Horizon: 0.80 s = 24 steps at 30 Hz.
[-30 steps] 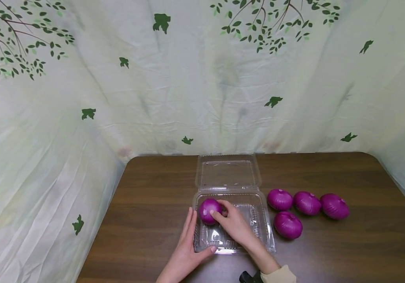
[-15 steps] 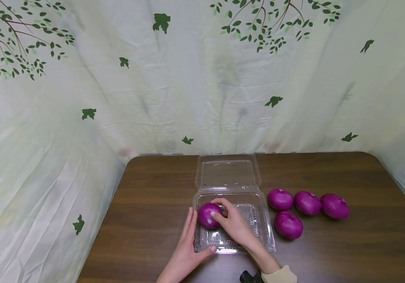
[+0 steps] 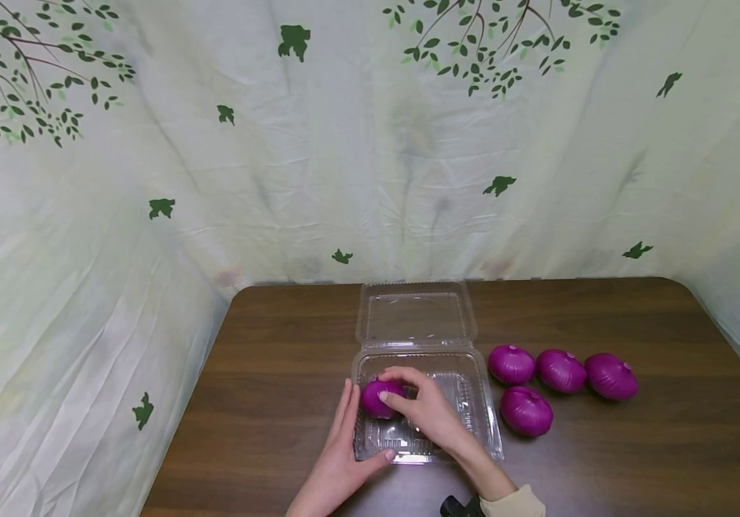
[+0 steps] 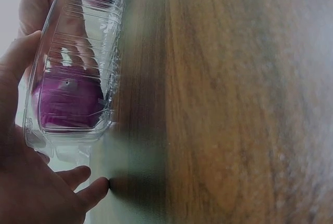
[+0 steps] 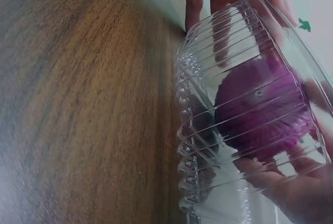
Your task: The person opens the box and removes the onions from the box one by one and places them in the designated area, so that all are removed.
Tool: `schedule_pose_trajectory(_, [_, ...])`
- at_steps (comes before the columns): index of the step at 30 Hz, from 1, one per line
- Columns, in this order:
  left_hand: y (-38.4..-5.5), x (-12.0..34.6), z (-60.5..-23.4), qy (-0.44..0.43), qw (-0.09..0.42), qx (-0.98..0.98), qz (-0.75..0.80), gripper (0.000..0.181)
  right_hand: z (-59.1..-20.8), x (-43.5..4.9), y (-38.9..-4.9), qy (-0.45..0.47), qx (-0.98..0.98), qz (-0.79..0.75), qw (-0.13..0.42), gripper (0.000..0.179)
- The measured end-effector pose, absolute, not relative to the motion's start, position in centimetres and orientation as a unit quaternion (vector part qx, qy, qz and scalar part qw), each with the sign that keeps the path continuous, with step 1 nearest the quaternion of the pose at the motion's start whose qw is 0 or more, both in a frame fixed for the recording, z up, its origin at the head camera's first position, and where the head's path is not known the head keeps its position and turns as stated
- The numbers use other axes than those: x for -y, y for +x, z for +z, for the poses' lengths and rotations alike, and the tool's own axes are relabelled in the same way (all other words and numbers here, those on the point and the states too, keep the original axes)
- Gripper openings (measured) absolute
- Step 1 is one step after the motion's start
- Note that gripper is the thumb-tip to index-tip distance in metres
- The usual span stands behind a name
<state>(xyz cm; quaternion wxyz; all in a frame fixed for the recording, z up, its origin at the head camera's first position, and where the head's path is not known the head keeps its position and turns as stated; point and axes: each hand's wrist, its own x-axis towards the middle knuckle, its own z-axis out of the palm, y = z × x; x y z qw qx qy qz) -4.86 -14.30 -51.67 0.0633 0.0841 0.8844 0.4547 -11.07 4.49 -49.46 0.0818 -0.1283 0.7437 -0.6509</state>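
A purple-red onion (image 3: 376,401) sits inside the left part of a clear plastic clamshell container (image 3: 498,431), gripped from the right by my right hand (image 3: 431,413). Through the ribbed wall in the right wrist view, the fingers (image 5: 283,182) show against the onion (image 5: 263,109), which appears down near the container's floor. My left hand (image 3: 339,459) braces the container at its near left corner, fingers straight along the left side and thumb on the front rim. In the left wrist view, its fingertips (image 4: 96,193) reach down to the table. The onion's underside is partly blurred by the plastic.
Several more purple onions (image 3: 525,411) lie in a cluster right of the container. The container's lid (image 3: 417,319) lies folded back toward the far table edge. Behind the brown wooden table (image 3: 279,359) hangs a pale leaf-print cloth (image 3: 370,143).
The right hand has shifted the onion slightly toward me and left within the container, turning it a little. The left hand has stayed in place.
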Motion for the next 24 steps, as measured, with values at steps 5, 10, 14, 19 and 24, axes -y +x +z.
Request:
schedule_pose_trajectory(5, [-4.89,14.32,-51.57,0.081,0.073,-0.884,0.455,0.111,-50.45,-4.78,-11.26,-0.152,-0.74,-0.645,0.112,0.043])
schedule_pose_trajectory(10, [-4.92,14.36,-51.61,0.083,0.07,-0.885,0.453,0.111,-50.42,-5.05,-11.0,-0.164,-0.759,-0.613,0.147,0.066])
schedule_pose_trajectory(14, [-4.85,14.38,-51.64,0.086,0.062,-0.885,0.453,0.112,-50.35,-5.23,-10.77,-0.188,-0.78,-0.581,0.136,0.059])
schedule_pose_trajectory(19, [-4.85,14.39,-51.66,0.086,0.06,-0.882,0.459,0.112,-50.34,-5.27,-10.58,-0.209,-0.791,-0.564,0.114,0.043])
schedule_pose_trajectory(24, [-4.87,14.39,-51.65,0.086,0.062,-0.882,0.46,0.112,-50.27,-5.05,-10.63,-0.217,-0.795,-0.553,0.124,0.04])
